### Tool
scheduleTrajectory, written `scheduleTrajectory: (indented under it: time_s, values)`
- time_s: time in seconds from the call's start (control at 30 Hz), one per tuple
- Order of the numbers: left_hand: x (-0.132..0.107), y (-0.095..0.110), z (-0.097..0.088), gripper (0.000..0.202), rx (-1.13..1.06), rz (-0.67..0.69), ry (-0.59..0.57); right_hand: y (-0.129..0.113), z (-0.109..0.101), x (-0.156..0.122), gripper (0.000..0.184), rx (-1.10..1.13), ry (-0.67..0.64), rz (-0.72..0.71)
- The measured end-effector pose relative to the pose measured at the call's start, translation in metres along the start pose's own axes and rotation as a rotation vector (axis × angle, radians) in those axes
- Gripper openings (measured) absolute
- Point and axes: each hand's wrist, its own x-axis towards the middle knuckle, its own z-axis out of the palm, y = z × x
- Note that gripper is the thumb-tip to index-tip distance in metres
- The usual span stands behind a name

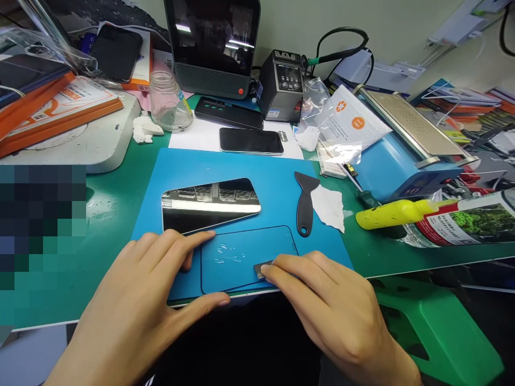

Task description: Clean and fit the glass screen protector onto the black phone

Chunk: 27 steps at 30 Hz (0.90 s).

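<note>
A clear phone glass (257, 244) with a thin black border lies on a blue mat (189, 166) at the near edge. Clear liquid droplets (229, 254) dot its left half. My left hand (148, 284) steadies the glass, index finger at its upper left corner and thumb along its near edge. Pinched in my right hand (325, 300) is a small flat metal blade (260, 269), resting on the right part of the glass. Just beyond lies a phone screen (211, 203), shiny and reflective. To the right, a black scraper (305, 206) lies beside a white tissue (329, 206).
Two dark phones (251, 140) and a glass jar (169, 102) stand behind the mat. A black display (213, 43) and a control box (281, 86) are at the back. On the right lie a yellow bottle (390, 213) and a blue machine (386, 166). Orange boxes (68, 107) fill the left.
</note>
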Motion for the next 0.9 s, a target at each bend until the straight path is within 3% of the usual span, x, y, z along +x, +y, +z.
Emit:
scheduleTrajectory:
  time_s: [0.17,0.37,0.5,0.67,0.9]
  values:
    - [-0.004,-0.003,0.002,0.072,-0.005,-0.019,-0.012,0.002,-0.01,-0.013,0.028,0.004,0.013,-0.005]
    - [-0.007,-0.005,0.004,0.073,-0.018,-0.054,-0.031,0.031,-0.011,-0.007,0.026,-0.143,0.2,0.048]
    - [-0.007,-0.006,0.005,0.073,-0.012,-0.054,-0.032,0.047,0.002,0.005,0.022,-0.126,0.165,0.013]
    - [-0.009,-0.006,0.003,0.075,0.005,-0.059,-0.038,0.049,0.013,0.01,0.016,-0.132,0.145,0.008]
    - [-0.01,-0.007,0.003,0.075,0.028,-0.058,-0.06,0.041,0.006,0.004,0.02,-0.089,0.068,0.008]
